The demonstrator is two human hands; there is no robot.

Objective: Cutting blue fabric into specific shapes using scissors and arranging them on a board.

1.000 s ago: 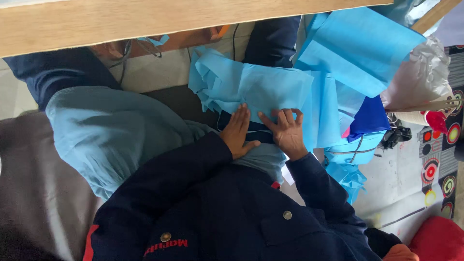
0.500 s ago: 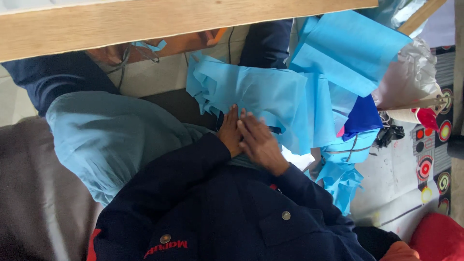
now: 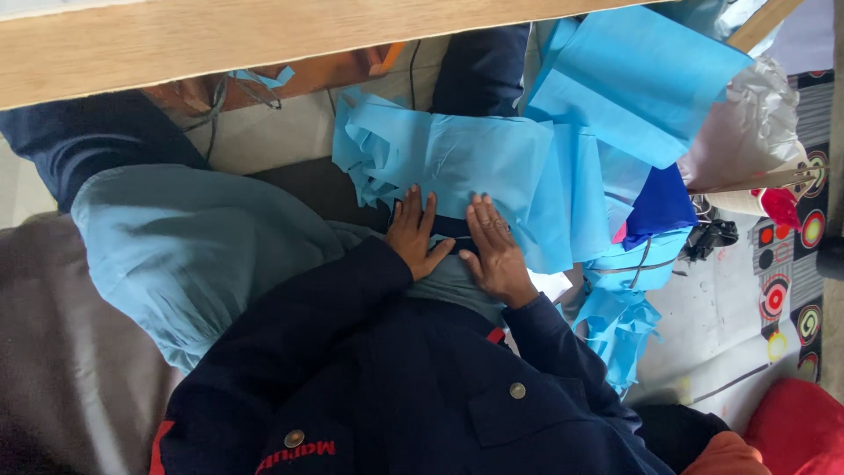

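I press my left hand [image 3: 416, 233] and right hand [image 3: 495, 251] flat, fingers spread and gripping nothing, on the near edge of the light blue fabric sheet [image 3: 479, 167] across my lap; it looks partly smoothed, its far-left end still crumpled. Right of that sheet lie more stacked blue fabric pieces [image 3: 633, 84], a bundled pile [image 3: 629, 290] crowding in, and a wooden beam [image 3: 264, 35] beyond it.

Both hands lie flat, palms down, side by side near the middle of the view. The left hand [image 3: 415, 236] has its fingers together, pointing toward twelve o'clock, thumb spread toward three. The right hand [image 3: 495, 251] sits just beside it, fingers extended toward eleven o'clock. The thumbs nearly meet. Dark-sleeved forearms run back toward six o'clock, the left from seven, the right from five.
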